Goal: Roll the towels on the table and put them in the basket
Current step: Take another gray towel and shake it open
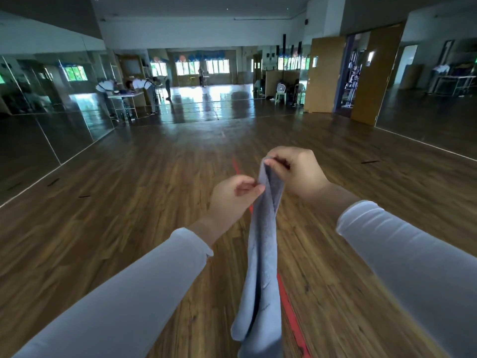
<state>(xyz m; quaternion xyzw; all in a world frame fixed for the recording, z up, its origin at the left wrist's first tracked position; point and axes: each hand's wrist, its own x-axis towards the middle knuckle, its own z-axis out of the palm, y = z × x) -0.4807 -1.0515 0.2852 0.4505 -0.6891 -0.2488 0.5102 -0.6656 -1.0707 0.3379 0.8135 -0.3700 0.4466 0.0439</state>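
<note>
A grey towel (263, 254) is held up over the wooden floor (129, 202). Its top corner is pinched by the right hand (296, 171). An edge lower down is pinched by the left hand (232, 197).

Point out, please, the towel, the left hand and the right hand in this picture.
towel (263, 254): head view, middle of the hanging cloth.
left hand (231, 196): head view, middle of the hand, fingers pinching the towel's edge.
right hand (299, 171): head view, middle of the hand, pinching the towel's top corner.
</note>
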